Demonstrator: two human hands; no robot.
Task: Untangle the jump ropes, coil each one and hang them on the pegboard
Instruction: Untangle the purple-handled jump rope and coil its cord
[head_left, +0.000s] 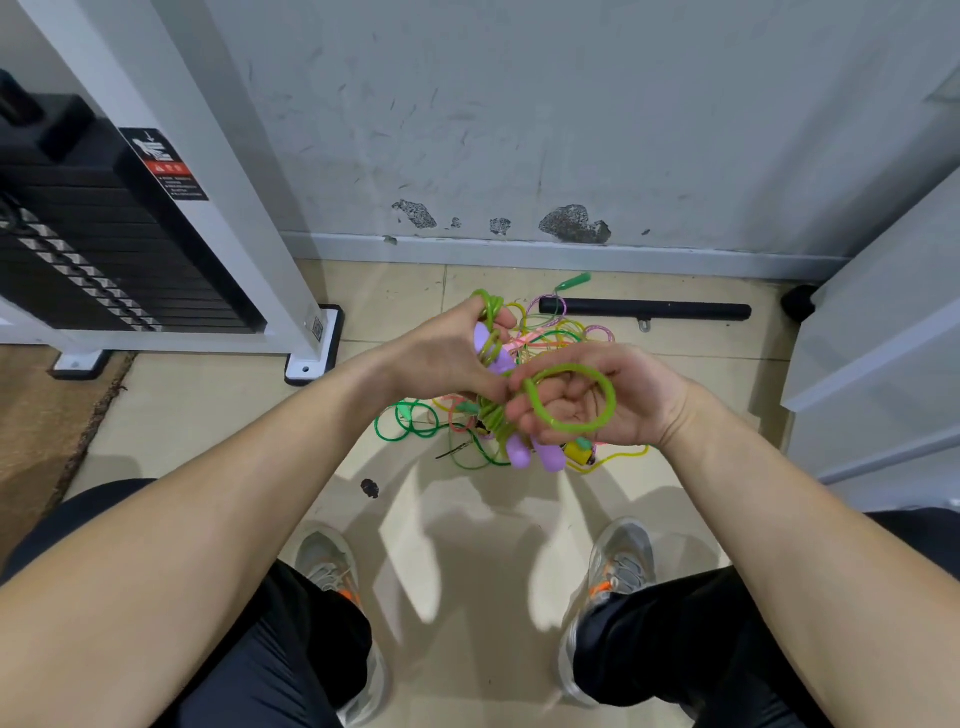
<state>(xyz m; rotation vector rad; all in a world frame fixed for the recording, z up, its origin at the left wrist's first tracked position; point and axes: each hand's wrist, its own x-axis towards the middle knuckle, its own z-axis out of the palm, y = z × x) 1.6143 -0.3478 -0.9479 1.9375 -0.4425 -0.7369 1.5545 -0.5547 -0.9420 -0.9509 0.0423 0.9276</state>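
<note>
Evidently early going: one lime-green rope (571, 371) with purple handles (519, 451) is part-coiled between the hands, while the other ropes (571, 332) lie tangled on the floor just beyond. No pegboard shows. The left hand (441, 358) grips the bundled turns; the right hand (634, 400), palm up, curls around a loop.

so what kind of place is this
Most likely a gym or a home workout corner. There's a black weight stack in a white machine frame on the left, a black bar attachment lying on the tiled floor by the wall, and a tangle of jump ropes.
</note>
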